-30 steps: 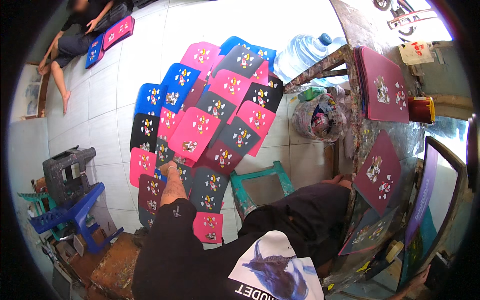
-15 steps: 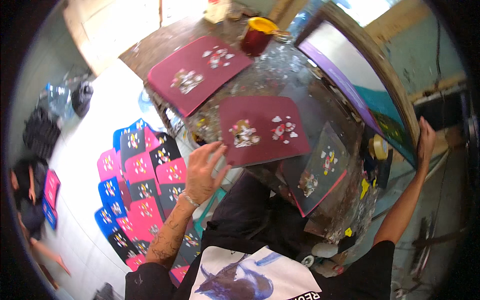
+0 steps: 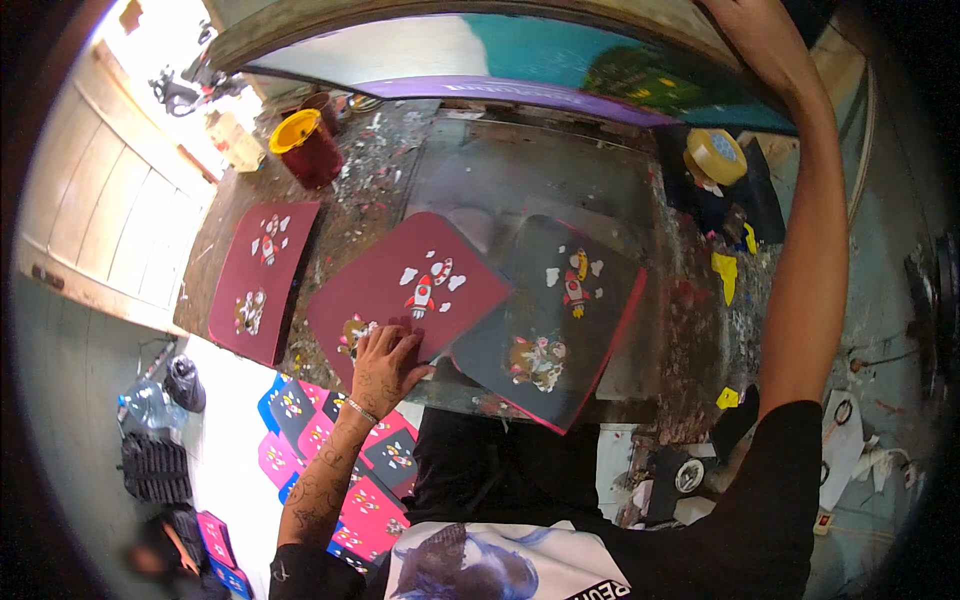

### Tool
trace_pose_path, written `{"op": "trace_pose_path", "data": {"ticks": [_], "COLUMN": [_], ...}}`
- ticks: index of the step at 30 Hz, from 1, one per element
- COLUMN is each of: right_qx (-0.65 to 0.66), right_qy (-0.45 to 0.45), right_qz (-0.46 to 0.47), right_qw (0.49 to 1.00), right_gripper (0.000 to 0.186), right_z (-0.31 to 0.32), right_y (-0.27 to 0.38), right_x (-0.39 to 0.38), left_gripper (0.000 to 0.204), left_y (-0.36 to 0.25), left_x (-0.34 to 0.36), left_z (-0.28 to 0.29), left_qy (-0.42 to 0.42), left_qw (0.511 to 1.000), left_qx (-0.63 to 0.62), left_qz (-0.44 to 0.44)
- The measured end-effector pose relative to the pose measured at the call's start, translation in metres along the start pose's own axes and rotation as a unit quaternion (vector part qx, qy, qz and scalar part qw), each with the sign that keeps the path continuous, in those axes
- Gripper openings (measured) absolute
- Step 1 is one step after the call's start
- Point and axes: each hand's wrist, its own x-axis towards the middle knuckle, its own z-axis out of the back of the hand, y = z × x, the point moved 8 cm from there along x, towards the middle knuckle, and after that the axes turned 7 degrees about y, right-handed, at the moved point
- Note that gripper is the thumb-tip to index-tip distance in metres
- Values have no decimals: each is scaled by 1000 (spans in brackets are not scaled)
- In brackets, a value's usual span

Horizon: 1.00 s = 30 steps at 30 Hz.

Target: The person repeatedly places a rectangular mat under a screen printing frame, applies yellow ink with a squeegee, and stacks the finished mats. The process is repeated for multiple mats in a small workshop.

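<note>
A maroon sheet [image 3: 440,264] with rocket, cloud and animal prints lies on the worktable, partly over a dark grey sheet [image 3: 565,350] with similar prints and a pink edge. My left hand [image 3: 388,358] rests on the maroon sheet's near part, fingers extended and thumb apart, covering some of the animal print. At the top right, my right hand [image 3: 765,42] is wrapped around the rim of a wooden-framed screen [image 3: 520,62], which stands raised at the table's far side. Part of this hand is cut off by the picture's upper edge.
Another printed maroon sheet [image 3: 262,280] lies left, near a dark red pot with yellow rim [image 3: 312,150]. Tape rolls [image 3: 716,156] and yellow scraps [image 3: 724,276] sit right. Several colourful printed sheets [image 3: 365,510] cover the floor. Another person [image 3: 180,545] is at lower left.
The view has turned, so the screen now spans the top. My left hand has come from beside the maroon sheet's edge onto its surface. My right hand still grips the frame.
</note>
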Motion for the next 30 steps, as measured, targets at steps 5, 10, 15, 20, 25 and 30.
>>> {"op": "trace_pose_path", "data": {"ticks": [5, 10, 15, 20, 25, 30], "right_qx": [47, 59, 52, 53, 35, 68], "right_qy": [2, -15, -1, -2, -11, 3], "right_qz": [-13, 0, -29, -25, -4, -37], "right_qw": [999, 998, 998, 998, 999, 997], "right_gripper": [61, 61, 62, 62, 62, 62], "right_z": [4, 4, 6, 8, 7, 6], "right_y": [2, -3, 2, 5, -1, 8], "right_x": [1, 4, -3, -6, -1, -6], "left_gripper": [13, 8, 10, 15, 59, 88], "left_y": [-12, -68, -123, -152, -87, -85], "left_x": [6, 30, 38, 37, 30, 42], "left_z": [-2, -1, -35, -36, -5, -39], "left_qy": [-40, -4, 30, 19, 6, 141], "left_qw": [997, 993, 987, 971, 992, 977], "left_qx": [16, 36, 8, -187, -81, 40], "left_qz": [-60, -114, -156, -148, -95, -157]}}
